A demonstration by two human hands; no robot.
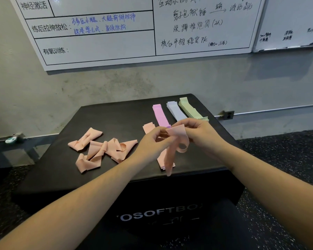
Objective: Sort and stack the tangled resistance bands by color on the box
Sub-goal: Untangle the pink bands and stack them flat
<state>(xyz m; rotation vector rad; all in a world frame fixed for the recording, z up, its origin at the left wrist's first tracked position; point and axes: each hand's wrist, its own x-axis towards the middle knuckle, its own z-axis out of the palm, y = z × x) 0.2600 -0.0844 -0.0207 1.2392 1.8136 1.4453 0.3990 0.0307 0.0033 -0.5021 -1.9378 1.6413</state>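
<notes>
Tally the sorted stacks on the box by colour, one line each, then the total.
Pink stack: 1
Lavender stack: 1
Green stack: 1
Peach stack: 1
Total: 4 stacks on the box; tangled peach bands not counted.

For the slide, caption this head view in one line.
Both hands, left hand and right hand, untwist a peach elastic band over the black foam box beside pink, lavender, green stacks.

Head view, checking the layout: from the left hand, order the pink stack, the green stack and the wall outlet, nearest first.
From the left hand:
1. Pink stack, just behind it.
2. Green stack, farther back right.
3. Wall outlet, beyond the box.
</notes>
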